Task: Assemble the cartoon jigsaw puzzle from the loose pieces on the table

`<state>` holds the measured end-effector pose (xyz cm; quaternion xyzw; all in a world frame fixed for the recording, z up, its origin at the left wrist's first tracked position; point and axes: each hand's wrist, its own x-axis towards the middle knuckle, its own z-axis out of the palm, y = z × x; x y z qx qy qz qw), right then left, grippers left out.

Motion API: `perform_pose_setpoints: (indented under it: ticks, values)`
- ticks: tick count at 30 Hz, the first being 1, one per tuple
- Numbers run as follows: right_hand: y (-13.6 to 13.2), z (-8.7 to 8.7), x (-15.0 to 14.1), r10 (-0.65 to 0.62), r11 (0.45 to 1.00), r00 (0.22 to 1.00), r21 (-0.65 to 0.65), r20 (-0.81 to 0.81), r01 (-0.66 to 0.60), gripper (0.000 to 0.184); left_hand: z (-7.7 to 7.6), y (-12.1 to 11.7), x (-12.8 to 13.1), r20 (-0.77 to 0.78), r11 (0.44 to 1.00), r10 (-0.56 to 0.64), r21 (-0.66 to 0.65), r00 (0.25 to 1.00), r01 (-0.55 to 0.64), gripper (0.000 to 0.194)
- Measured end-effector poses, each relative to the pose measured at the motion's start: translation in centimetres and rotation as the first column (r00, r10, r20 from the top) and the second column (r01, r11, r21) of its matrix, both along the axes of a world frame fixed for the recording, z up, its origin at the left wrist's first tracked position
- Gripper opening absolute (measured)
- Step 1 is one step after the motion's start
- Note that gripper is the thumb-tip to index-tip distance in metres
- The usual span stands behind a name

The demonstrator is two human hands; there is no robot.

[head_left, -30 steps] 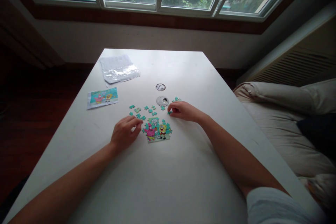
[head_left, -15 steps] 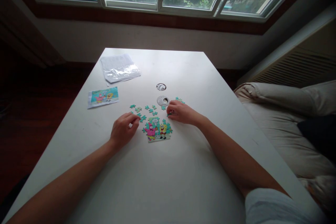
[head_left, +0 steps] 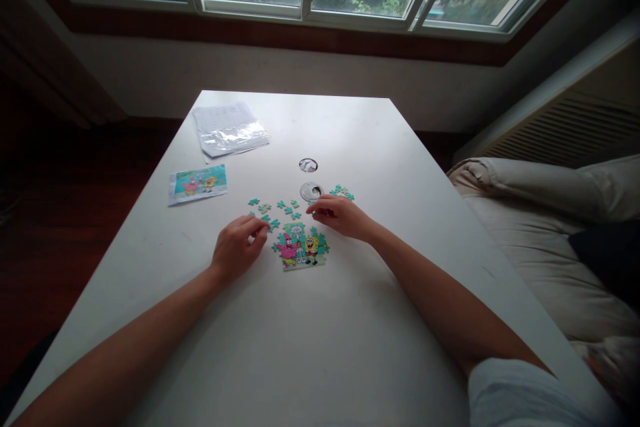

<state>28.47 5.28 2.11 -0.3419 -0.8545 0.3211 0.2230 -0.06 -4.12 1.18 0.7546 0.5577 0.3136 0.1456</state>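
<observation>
A partly joined jigsaw puzzle [head_left: 300,248] with a pink starfish and a yellow square cartoon figure lies flat on the white table. Loose teal puzzle pieces [head_left: 289,209] are scattered just beyond its far edge. My left hand [head_left: 241,243] rests left of the puzzle, thumb and forefinger pinched together beside the nearest loose pieces; whatever is between the fingertips is too small to make out. Over the pieces past the puzzle's far right corner hovers my right hand [head_left: 340,215], its fingers reaching left and apart, with no piece visible in them.
More pieces [head_left: 343,191] lie beyond my right hand. A printed picture packet [head_left: 198,185] is on the left, with a clear plastic sleeve of papers [head_left: 233,130] behind it. Two round openings [head_left: 309,165] sit in the tabletop. A beige couch [head_left: 530,227] stands at the right.
My right hand has shifted left, and its fingers have stretched out over the loose pieces, uncovering more of the pieces behind it. My left hand stays in place.
</observation>
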Motion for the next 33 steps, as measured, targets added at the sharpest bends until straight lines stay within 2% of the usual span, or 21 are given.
perform_pose_setpoints:
  ticks: [2, 3, 6, 9, 12, 16, 19, 22, 25, 27, 30, 33]
  values:
    - [-0.1, -0.3, -0.5, -0.068, 0.982, 0.988, -0.186, -0.141, 0.041, 0.017, -0.1, 0.0, 0.0, -0.006, 1.000, 0.002, -0.001, 1.000, -0.002, 0.023]
    - [-0.2, -0.5, -0.7, -0.113, 0.951, 0.972, -0.305, -0.207, 0.046, 0.019, -0.1, 0.0, -0.1, -0.010, 1.000, 0.002, -0.001, 1.000, -0.002, 0.023]
    - [-0.1, -0.9, -1.1, -0.257, 0.817, 0.910, -0.577, -0.326, 0.024, 0.030, -0.2, 0.0, -0.1, -0.017, 1.000, -0.003, -0.008, 1.000, 0.002, 0.022]
    - [0.1, -1.1, -1.1, -0.349, 0.718, 0.870, -0.696, -0.348, 0.009, 0.036, -0.2, 0.0, 0.0, -0.022, 1.000, -0.007, -0.014, 1.000, 0.007, 0.023]
    - [0.2, -1.2, -0.9, -0.383, 0.670, 0.860, -0.742, -0.337, 0.008, 0.039, -0.3, 0.0, 0.0, -0.023, 1.000, -0.015, -0.019, 1.000, 0.014, 0.023]
    - [0.1, -1.3, -0.9, -0.377, 0.669, 0.867, -0.743, -0.325, 0.012, 0.038, -0.2, 0.0, 0.1, -0.026, 0.999, -0.030, -0.020, 0.999, 0.030, 0.023]
    - [0.1, -1.3, -1.0, -0.359, 0.682, 0.875, -0.732, -0.325, 0.008, 0.038, -0.1, -0.1, 0.2, -0.056, 0.997, -0.074, 0.031, 0.996, 0.076, 0.023]
    - [0.1, -1.4, -1.1, -0.352, 0.695, 0.878, -0.719, -0.323, 0.013, 0.038, 0.0, -0.4, 0.5, -0.133, 0.970, -0.206, 0.102, 0.969, 0.220, 0.023]
    - [0.1, -1.5, -1.1, -0.346, 0.705, 0.880, -0.709, -0.325, 0.016, 0.036, 0.1, -0.9, 0.8, -0.233, 0.904, -0.385, 0.101, 0.893, 0.416, 0.021]
    - [0.1, -1.6, -1.1, -0.340, 0.712, 0.882, -0.702, -0.327, 0.015, 0.035, 0.2, -1.1, 1.0, -0.267, 0.864, -0.462, 0.082, 0.846, 0.497, 0.021]
    - [0.2, -1.6, -1.0, -0.335, 0.723, 0.885, -0.691, -0.323, 0.022, 0.035, 0.3, -1.2, 1.0, -0.269, 0.848, -0.489, 0.074, 0.830, 0.524, 0.021]
    - [0.2, -1.6, -1.0, -0.332, 0.734, 0.887, -0.679, -0.320, 0.030, 0.035, 0.3, -0.9, 0.7, -0.247, 0.874, -0.449, 0.082, 0.859, 0.480, 0.022]
